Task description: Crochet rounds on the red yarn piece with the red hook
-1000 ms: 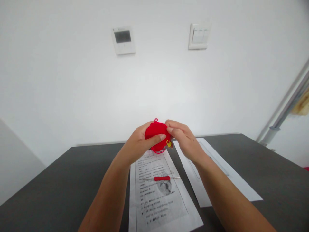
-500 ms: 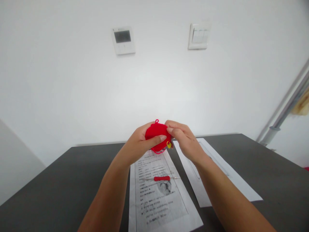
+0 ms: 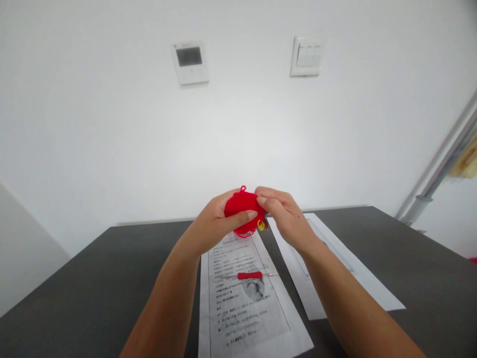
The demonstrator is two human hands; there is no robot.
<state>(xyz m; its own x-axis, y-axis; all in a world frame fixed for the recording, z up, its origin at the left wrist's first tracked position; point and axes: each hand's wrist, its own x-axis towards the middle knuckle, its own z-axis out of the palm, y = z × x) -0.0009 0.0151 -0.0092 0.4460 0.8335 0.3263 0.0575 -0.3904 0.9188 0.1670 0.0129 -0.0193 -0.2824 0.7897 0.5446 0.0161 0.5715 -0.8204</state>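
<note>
Both hands are raised above the dark table (image 3: pixel 93 278) and meet on a small red crochet piece (image 3: pixel 241 206). My left hand (image 3: pixel 216 223) wraps it from the left, thumb pressed across its front. Fingers of my right hand (image 3: pixel 281 214) pinch its right edge. A yellow stitch marker (image 3: pixel 261 225) hangs from the piece's lower right, and a small loop of red yarn sticks up at its top. Below the hands a crochet hook with a red handle (image 3: pixel 249 275) lies on a printed sheet (image 3: pixel 246 308).
A second white sheet (image 3: pixel 346 271) lies to the right of the printed one. The white wall behind carries a control panel (image 3: pixel 190 62) and a light switch (image 3: pixel 307 55). A grey metal pole (image 3: pixel 443 166) slants up at the right edge.
The hands and the red piece have sunk very slightly. Otherwise nothing has visibly moved.
</note>
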